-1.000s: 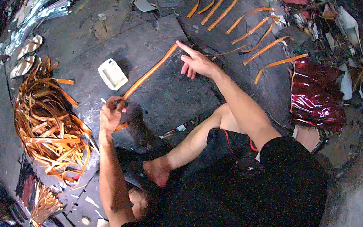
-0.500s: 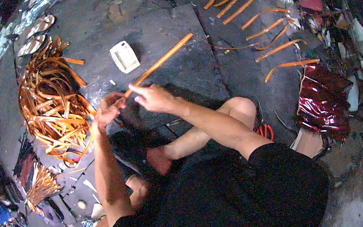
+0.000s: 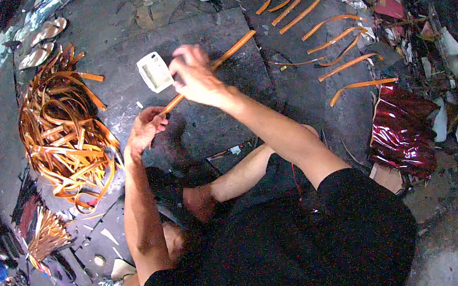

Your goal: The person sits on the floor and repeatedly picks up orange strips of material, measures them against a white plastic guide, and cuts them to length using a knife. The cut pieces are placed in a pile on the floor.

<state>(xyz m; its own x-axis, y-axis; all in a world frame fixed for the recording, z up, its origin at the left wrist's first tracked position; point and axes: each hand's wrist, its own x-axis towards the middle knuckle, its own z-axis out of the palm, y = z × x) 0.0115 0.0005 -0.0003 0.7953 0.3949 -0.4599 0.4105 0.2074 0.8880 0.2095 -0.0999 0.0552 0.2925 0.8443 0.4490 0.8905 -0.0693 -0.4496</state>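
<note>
Seated cross-legged on the floor (image 3: 208,128). Left hand (image 3: 144,130) clenched on the near end of a long orange strip (image 3: 231,49), fingers wrapped tight. Right hand (image 3: 193,76) raised over the strip's middle, fingers curled; contact with the strip unclear. Far end resting on the dark slab. Likely slip or snap if flexed too sharply; possible knock to the white block (image 3: 154,71) just beside. Tangled strip pile (image 3: 59,133) to the left, loose strips (image 3: 334,42) beyond.

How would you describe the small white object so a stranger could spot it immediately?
Find the dark grey slab the person works over. Near its upper left part, just left of the right hand, lies a small white rectangular plastic block, the only white boxy thing among orange strips.
</note>
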